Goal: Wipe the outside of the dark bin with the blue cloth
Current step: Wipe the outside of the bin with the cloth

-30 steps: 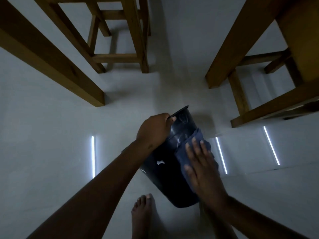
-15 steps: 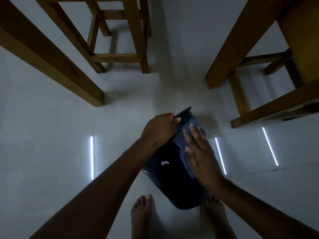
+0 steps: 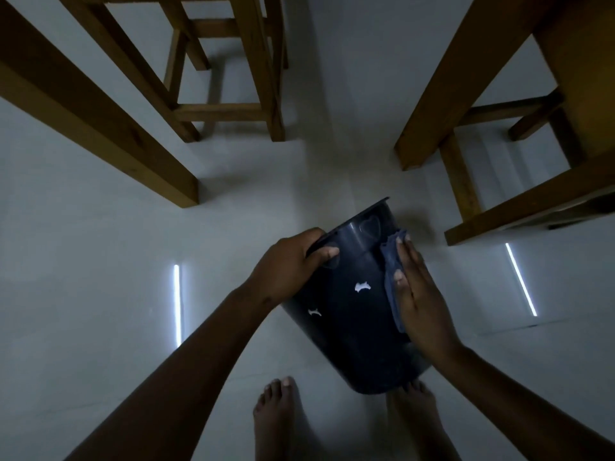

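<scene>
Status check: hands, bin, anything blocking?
Left hand grips dark bin rim. Right hand flat, pressing blue cloth on its side. Nothing blocking.

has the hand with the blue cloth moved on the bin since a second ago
Yes. The right hand slid the blue cloth up the dark bin toward its rim, nearer the wooden chair.

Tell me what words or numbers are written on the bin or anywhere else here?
None: no words or numbers can be read anywhere.
The bin bears only small white marks and faint heart shapes, no letters.
The cloth under the right hand looks plain.
</scene>
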A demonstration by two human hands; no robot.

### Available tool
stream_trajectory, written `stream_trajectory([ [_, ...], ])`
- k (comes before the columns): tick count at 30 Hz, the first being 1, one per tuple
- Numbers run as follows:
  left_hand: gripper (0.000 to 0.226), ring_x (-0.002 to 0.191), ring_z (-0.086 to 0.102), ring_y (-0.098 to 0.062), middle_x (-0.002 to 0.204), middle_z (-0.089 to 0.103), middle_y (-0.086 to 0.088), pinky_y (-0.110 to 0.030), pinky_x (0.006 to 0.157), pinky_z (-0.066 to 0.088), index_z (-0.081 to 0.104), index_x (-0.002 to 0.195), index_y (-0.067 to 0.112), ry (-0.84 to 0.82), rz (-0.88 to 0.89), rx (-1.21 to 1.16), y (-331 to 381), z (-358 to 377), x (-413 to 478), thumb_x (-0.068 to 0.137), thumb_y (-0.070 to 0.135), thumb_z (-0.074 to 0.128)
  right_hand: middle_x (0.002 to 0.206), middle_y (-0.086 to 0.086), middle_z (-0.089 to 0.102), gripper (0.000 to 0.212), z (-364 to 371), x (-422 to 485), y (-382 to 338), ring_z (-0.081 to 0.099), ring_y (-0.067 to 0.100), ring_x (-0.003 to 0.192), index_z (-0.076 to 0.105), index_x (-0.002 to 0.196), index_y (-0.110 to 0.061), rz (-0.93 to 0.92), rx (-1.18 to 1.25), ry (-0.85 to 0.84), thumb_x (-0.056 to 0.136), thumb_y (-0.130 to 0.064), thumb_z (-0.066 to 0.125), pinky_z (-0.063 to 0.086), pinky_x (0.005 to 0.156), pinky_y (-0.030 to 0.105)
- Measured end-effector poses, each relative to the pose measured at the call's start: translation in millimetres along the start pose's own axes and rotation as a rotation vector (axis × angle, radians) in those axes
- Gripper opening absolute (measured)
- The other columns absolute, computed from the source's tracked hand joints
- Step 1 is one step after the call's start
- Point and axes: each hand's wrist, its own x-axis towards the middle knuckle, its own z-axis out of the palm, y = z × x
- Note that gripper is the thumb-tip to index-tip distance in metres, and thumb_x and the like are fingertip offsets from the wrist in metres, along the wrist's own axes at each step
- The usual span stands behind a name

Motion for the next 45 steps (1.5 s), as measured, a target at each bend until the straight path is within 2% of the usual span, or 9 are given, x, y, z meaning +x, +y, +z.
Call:
stream_trajectory([
  [4, 0.027, 0.087, 0.064, -0.014, 0.098, 0.068, 0.006, -0.025, 0.070, 0.046, 0.058, 0.108, 0.025, 0.023, 0.032, 0.025, 9, 4, 14, 0.095, 0.046, 0.047, 0.161, 0.003, 0.011, 0.053, 17, -27, -15, 0.004, 0.028, 0.148, 0.010, 0.151, -0.031, -0.209, -0.366, 0.005, 0.100, -0.045, 0.014, 0.020, 0.114, 0.053],
  [10, 0.026, 0.093, 0.064, -0.015, 0.106, 0.070, 0.005, -0.026, 0.073, 0.044, 0.058, 0.113, 0.029, 0.035, 0.048, 0.038, 18, 9, 22, 0.095, 0.044, 0.047, 0.161, -0.011, 0.000, 0.054, -2, 3, -8, -0.001, 0.016, 0.148, 0.005, 0.150, -0.040, -0.031, -0.154, 0.027, 0.098, -0.050, 0.016, 0.028, 0.111, 0.057],
  [16, 0.028, 0.094, 0.066, -0.015, 0.108, 0.071, 0.003, -0.027, 0.077, 0.047, 0.059, 0.114, 0.028, 0.030, 0.039, -0.004, 15, 8, 19, 0.095, 0.045, 0.048, 0.160, 0.001, 0.010, 0.052, 13, -19, -14, 0.005, 0.028, 0.147, 0.009, 0.150, -0.035, -0.311, -0.494, -0.003, 0.100, -0.046, 0.016, 0.019, 0.114, 0.051],
  [20, 0.027, 0.095, 0.064, -0.017, 0.109, 0.070, 0.002, -0.026, 0.075, 0.042, 0.059, 0.114, 0.026, 0.020, 0.037, 0.025, 19, 10, 24, 0.095, 0.043, 0.048, 0.161, 0.003, 0.011, 0.053, 5, -13, -14, 0.005, 0.025, 0.148, 0.017, 0.151, -0.030, -0.100, -0.342, 0.068, 0.100, -0.044, 0.019, 0.025, 0.113, 0.052],
  [26, 0.029, 0.096, 0.065, -0.018, 0.109, 0.071, 0.001, -0.025, 0.074, 0.041, 0.060, 0.113, 0.026, 0.031, 0.031, 0.043, 18, 11, 24, 0.095, 0.045, 0.046, 0.161, 0.000, 0.009, 0.052, 16, -18, -19, 0.002, 0.027, 0.148, 0.011, 0.150, -0.036, -0.330, -0.524, -0.033, 0.099, -0.043, 0.022, 0.020, 0.114, 0.053],
  [30, 0.026, 0.093, 0.062, -0.015, 0.110, 0.070, 0.002, -0.026, 0.075, 0.041, 0.059, 0.113, 0.027, 0.017, 0.025, 0.039, 21, 12, 24, 0.096, 0.042, 0.047, 0.161, 0.000, 0.011, 0.052, 5, -12, -13, 0.007, 0.023, 0.148, 0.015, 0.150, -0.032, -0.043, -0.309, 0.092, 0.100, -0.041, 0.023, 0.031, 0.109, 0.057],
  [35, 0.027, 0.097, 0.065, -0.018, 0.111, 0.070, 0.002, -0.026, 0.076, 0.044, 0.058, 0.115, 0.028, 0.026, 0.006, 0.032, 14, 10, 19, 0.096, 0.043, 0.047, 0.160, 0.000, 0.008, 0.051, 21, -33, -16, 0.006, 0.030, 0.147, 0.013, 0.150, -0.036, -0.349, -0.485, -0.017, 0.100, -0.044, 0.020, 0.016, 0.114, 0.052],
  [40, 0.026, 0.093, 0.063, -0.016, 0.108, 0.070, 0.002, -0.026, 0.074, 0.040, 0.058, 0.112, 0.027, 0.034, -0.001, 0.041, 23, 12, 23, 0.096, 0.043, 0.046, 0.161, -0.003, 0.007, 0.052, 4, -7, -15, 0.005, 0.021, 0.148, 0.014, 0.150, -0.036, -0.043, -0.256, 0.087, 0.100, -0.042, 0.024, 0.028, 0.111, 0.056],
  [45, 0.024, 0.096, 0.065, -0.017, 0.107, 0.070, 0.002, -0.027, 0.077, 0.047, 0.060, 0.111, 0.026, -0.012, -0.014, 0.003, 26, 7, 18, 0.095, 0.041, 0.049, 0.160, 0.000, 0.011, 0.051, 19, -38, -13, 0.005, 0.028, 0.148, 0.012, 0.149, -0.039, -0.288, -0.434, -0.016, 0.100, -0.046, 0.018, 0.013, 0.114, 0.052],
])
